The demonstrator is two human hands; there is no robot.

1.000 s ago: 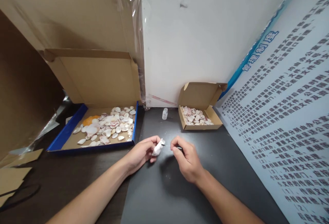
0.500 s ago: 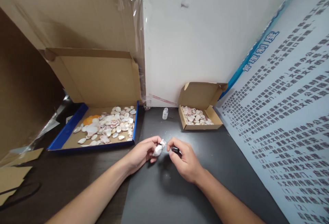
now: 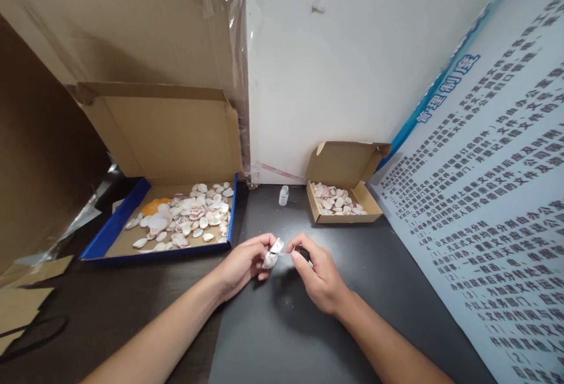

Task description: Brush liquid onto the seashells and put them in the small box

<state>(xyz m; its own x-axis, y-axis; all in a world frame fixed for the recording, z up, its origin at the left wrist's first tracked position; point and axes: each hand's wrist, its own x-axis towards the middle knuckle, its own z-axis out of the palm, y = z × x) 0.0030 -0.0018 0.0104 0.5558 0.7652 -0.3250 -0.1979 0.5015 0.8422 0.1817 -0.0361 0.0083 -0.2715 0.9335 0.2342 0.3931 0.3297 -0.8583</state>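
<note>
My left hand [image 3: 249,263] holds a small whitish shell piece [image 3: 272,256] between thumb and fingers, at the middle of the view. To its right, my right hand [image 3: 315,269] pinches a thin, pale tool [image 3: 285,253] whose tip reaches the shell piece. A dark object is partly hidden inside the curled right fingers. Behind both hands, a small clear bottle with a white label [image 3: 284,196] stands upright on the dark mat [image 3: 273,337].
On the left, an open blue-edged box [image 3: 117,219] holds several shells and something orange. A smaller open cardboard box [image 3: 348,218] of shells sits back right. A printed board [image 3: 493,196] slants along the right; cardboard scraps [image 3: 26,307] lie far left.
The thin tool now shows between my hands, its tip against the shell piece. My right fingers have shifted slightly, and the dark object in them shows less.
</note>
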